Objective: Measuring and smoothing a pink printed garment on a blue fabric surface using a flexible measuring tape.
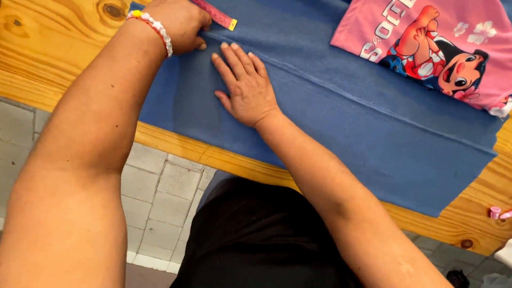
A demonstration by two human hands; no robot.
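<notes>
Wooden worktable (48, 58) with visible knots carries a folded blue fabric (341, 128) spread across its top; grey floor tiles (160, 197) show below the table edge. Left hand (178, 24), wearing a beaded bracelet (154, 26) at the wrist, rests on the upper left part of the fabric with fingers curled together, pinching a pink measuring tape (216, 13) against the cloth. The tape's yellow end lies just beyond the fingers. Right hand (245, 85) lies flat on the fabric just beside the left hand, palm down, fingers extended and slightly spread, pressing along a fold line; it grips nothing. Pink printed T-shirt (432, 48) with a cartoon figure lies on the fabric at the upper right, well apart from both hands.
</notes>
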